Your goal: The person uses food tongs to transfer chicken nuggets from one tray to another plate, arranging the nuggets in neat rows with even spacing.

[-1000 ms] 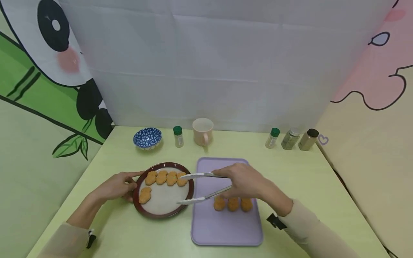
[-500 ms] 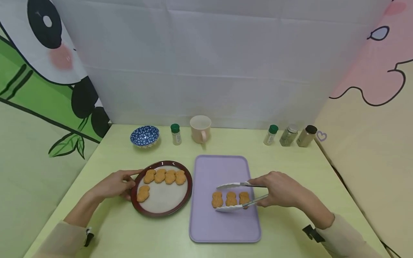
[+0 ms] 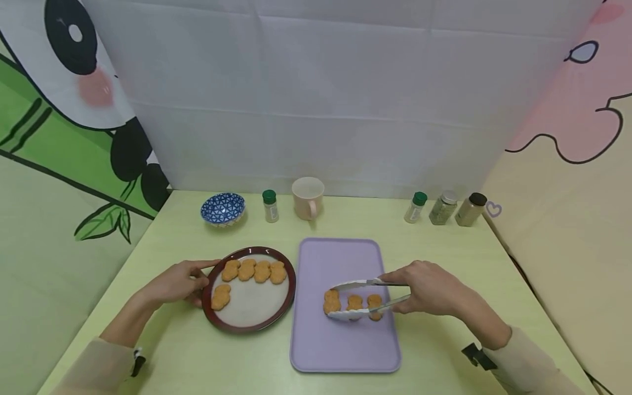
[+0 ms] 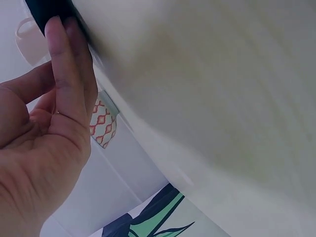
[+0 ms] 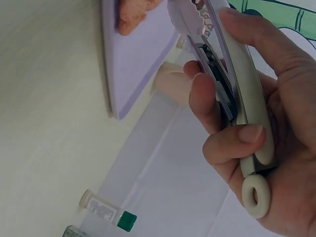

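Off-white grips on a pair of silver metal tongs (image 5: pixel 253 98) lie in the person's right hand (image 3: pixel 434 288), whose fingers curl round them and hold them. The scalloped white tips of the tongs stand parted, one on the far side and one on the near side of a golden-brown, peanut-shaped breaded piece (image 3: pixel 332 303), the leftmost of three in a row; whether both tips touch it I cannot tell. Two matching breaded pieces (image 3: pixel 375 300) lie to its right, partly covered by the nearer arm of the tongs. All three rest on a rectangular lilac tray (image 3: pixel 340 351). The left hand (image 3: pixel 173 282) has its fingers nearly straight, touching the outer edge of a round white plate with a dark brown rim (image 3: pixel 247 329), just left of the tray. Five breaded pieces (image 3: pixel 246 270) lie on the plate, four in a row along the far side and one nearer the left edge. Farther back on the pale yellow-green counter (image 3: pixel 444 351) stand a blue-and-white patterned bowl (image 3: pixel 223 209), a small green-capped jar (image 3: pixel 271 212) and a pale pink mug (image 3: pixel 307 203). At the back right are a second green-capped jar (image 3: pixel 413 213), a silver-capped glass jar (image 3: pixel 441 211) and a black-capped jar (image 3: pixel 469 214), in front of a white cloth backdrop (image 3: pixel 316 109).
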A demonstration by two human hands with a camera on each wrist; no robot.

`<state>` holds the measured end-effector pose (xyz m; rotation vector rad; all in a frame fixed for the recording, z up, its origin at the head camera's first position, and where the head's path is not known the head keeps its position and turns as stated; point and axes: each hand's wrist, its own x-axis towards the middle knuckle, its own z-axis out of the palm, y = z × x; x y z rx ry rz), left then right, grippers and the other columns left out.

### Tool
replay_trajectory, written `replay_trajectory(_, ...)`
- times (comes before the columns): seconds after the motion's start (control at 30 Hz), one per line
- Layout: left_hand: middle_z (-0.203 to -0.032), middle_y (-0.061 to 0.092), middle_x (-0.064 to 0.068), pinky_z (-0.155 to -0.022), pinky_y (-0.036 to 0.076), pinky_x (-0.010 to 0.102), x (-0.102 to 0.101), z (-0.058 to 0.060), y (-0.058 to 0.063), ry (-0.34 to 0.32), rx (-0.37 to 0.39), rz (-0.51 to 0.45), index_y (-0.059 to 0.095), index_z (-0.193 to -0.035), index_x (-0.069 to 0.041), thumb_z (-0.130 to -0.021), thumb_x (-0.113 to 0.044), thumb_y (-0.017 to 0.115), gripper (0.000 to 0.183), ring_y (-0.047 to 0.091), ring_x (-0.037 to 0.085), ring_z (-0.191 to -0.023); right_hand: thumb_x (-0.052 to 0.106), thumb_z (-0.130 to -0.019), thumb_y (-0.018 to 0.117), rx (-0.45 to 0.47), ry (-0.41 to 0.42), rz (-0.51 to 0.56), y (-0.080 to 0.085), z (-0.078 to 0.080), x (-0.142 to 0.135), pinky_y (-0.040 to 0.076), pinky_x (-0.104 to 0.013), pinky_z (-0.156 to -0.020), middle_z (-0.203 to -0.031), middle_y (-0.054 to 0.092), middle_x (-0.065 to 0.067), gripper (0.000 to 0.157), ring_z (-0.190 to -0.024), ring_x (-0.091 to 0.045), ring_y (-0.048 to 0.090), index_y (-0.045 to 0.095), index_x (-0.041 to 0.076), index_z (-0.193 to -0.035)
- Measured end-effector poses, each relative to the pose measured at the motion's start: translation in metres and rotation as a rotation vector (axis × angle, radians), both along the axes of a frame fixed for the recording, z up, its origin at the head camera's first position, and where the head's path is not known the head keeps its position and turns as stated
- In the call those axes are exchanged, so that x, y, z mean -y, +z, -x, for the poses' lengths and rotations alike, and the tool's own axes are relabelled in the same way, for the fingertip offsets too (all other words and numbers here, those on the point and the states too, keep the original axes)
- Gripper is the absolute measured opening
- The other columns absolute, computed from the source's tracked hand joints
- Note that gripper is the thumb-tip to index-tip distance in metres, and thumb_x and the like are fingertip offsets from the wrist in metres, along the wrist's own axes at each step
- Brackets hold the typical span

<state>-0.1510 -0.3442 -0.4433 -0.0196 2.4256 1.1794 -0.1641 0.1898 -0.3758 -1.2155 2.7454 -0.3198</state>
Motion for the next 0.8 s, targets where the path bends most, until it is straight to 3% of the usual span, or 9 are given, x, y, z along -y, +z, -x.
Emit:
replay_trajectory(0.17,-0.095,0.059,0.015,-0.056,0.051,0.037,0.0,0.0,-0.001,-0.001,-0.006,0.013,0.039,-0.145,-0.013,-0.093,-0.004,0.049,0.054,0.062,0.025,-0.063,0.041,-0.072,0.078,-0.043,0.007,0.063,0.014,0.005,0.028,0.043,-0.023,-0.058,-0.099,0.069,0.008,0.053,-0.065,-0.001,0.052,0.068,0.017,-0.118)
replay_trajectory(0.33,-0.095,0.059,0.014,-0.055,0.049,0.036,0.001,-0.001,-0.003,0.002,-0.007,0.026,0.04,-0.145,-0.014,-0.092,-0.005,0.049,0.054,0.062,0.024,-0.064,0.043,-0.072,0.078,-0.068,0.037,0.07,0.022,0.009,0.085,0.047,-0.027,-0.064,-0.099,0.069,0.008,0.054,-0.072,-0.004,0.058,0.068,0.019,-0.119)
replay_trajectory(0.57,-0.097,0.059,0.014,-0.057,0.051,0.036,0.002,-0.002,-0.005,0.032,0.014,0.026,0.041,-0.145,-0.018,-0.093,-0.005,0.049,0.054,0.062,0.024,-0.064,0.046,-0.074,0.075,-0.037,0.086,0.035,0.006,0.011,0.156,0.046,-0.024,-0.062,-0.098,0.068,0.012,0.054,-0.073,-0.003,0.056,0.065,0.024,-0.122)
replay_trajectory(0.8,-0.096,0.061,0.014,-0.056,0.05,0.037,0.001,-0.001,-0.004,-0.001,-0.015,0.023,0.04,-0.145,-0.015,-0.093,-0.005,0.048,0.054,0.062,0.024,-0.065,0.045,-0.074,0.076,-0.017,0.069,-0.001,-0.008,0.01,0.182,0.04,-0.024,-0.052,-0.077,0.061,0.014,0.055,-0.064,-0.008,0.047,0.064,0.025,-0.124)
